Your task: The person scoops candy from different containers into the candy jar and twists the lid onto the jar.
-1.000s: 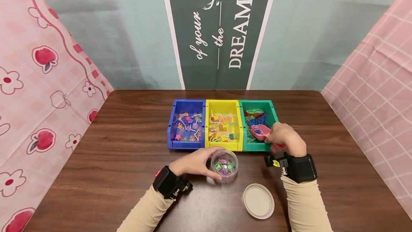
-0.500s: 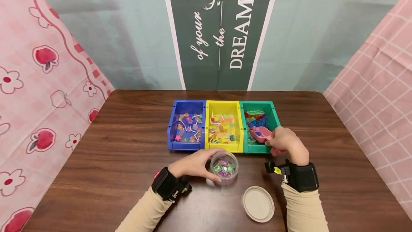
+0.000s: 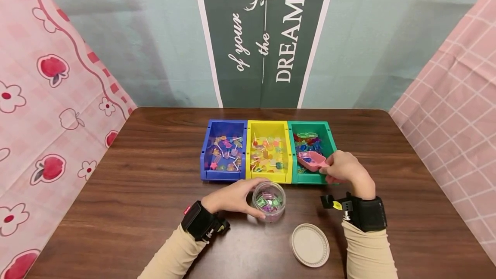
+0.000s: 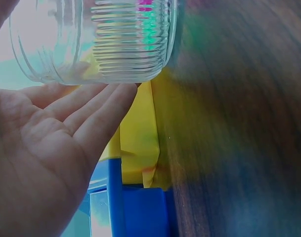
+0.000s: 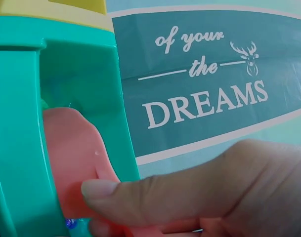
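Note:
My right hand [image 3: 346, 168] grips the handle of a pink scoop [image 3: 312, 162] over the green bin [image 3: 312, 178]. A few clear and blue pieces lie in the scoop's bowl. In the right wrist view my thumb presses on the scoop [image 5: 73, 158] where bowl meets handle. Colourful translucent pieces [image 3: 306, 137] lie in the bin behind it. My left hand [image 3: 234, 197] curves around the side of a clear ribbed jar [image 3: 270, 218], thumb in front and fingers behind. Green, pink and purple pieces [image 3: 270, 202] sit in the jar, which stands lidless on the table.
A yellow bin [image 3: 269, 178] and a blue bin [image 3: 222, 175], both with small lollipop and candy-shaped pieces, stand joined left of the green one. A round cream lid [image 3: 310, 245] lies on the wooden table [image 3: 155, 184] in front. Printed cloths hang around.
The scoop has turned a little and shifted slightly left in the green bin, with pieces in its bowl. The left hand and jar have stayed in place.

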Motion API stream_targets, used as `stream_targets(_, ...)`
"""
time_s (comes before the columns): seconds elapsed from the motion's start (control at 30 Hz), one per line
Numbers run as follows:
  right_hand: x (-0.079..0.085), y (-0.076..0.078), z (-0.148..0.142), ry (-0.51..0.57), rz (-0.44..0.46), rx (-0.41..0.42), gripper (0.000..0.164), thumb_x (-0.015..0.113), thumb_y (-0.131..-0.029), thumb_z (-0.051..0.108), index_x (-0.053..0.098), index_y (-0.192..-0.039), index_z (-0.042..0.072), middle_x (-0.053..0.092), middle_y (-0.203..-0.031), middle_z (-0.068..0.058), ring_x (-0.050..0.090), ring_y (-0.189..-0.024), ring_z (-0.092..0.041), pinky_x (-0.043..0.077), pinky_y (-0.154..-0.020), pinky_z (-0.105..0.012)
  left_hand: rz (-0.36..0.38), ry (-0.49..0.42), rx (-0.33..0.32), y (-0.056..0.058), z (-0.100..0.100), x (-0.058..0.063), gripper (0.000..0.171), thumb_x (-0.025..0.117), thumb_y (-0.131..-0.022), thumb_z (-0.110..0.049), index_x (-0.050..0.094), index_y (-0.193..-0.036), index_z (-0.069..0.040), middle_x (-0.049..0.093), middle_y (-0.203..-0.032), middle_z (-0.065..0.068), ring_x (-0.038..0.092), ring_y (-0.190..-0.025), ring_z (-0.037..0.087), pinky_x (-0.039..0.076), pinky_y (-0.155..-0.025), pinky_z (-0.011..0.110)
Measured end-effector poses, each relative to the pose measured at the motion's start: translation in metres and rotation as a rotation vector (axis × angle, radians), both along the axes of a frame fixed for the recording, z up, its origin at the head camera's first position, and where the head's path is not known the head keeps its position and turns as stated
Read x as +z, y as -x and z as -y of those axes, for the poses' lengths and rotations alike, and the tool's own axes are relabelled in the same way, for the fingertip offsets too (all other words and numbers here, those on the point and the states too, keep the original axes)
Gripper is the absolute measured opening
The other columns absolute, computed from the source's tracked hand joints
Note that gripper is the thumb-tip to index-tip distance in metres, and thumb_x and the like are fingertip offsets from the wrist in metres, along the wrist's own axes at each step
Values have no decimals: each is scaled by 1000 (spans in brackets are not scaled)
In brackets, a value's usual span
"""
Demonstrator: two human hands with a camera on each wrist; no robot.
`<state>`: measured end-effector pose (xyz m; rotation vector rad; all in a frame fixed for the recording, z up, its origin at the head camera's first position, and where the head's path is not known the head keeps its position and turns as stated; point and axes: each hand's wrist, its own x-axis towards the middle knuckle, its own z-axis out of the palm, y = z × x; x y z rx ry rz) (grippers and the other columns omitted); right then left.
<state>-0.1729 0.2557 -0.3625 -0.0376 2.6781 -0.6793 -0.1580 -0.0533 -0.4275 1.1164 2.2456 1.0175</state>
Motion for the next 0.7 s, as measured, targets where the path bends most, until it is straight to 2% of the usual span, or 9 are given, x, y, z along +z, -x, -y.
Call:
stream_targets(0.17, 0, -1, -5, 53, -11, 17, 23, 67, -85, 16, 70, -88, -6, 67, -62, -7, 61, -56, -18, 52, -53, -28, 5, -5, 2, -1, 0, 1, 84, 79, -71, -36, 39, -140, -9, 58, -129, 7, 52, -117, 16, 46, -102, 36)
stream_targets(0.47, -2, -1, -13, 122, -59, 80, 18, 67, -84, 10, 71, -87, -7, 69, -65, -11, 63, -58, -18, 59, -57, -35, 0, 9, 12, -1, -1, 3, 85, 79, -71, -38, 38, -140, -9, 58, -130, 8, 51, -118, 16, 44, -103, 38)
stream_targets(0.7, 0, -4, -15, 164, -93, 87, 22, 63, -85, 2, 66, -99, -16, 71, -73, -18, 66, -63, -22, 61, -62, -41, 3, 18, 14, -2, -1, 4, 86, 78, -71, -40, 38, -141, -9, 57, -131, 8, 50, -119, 16, 43, -104, 39)
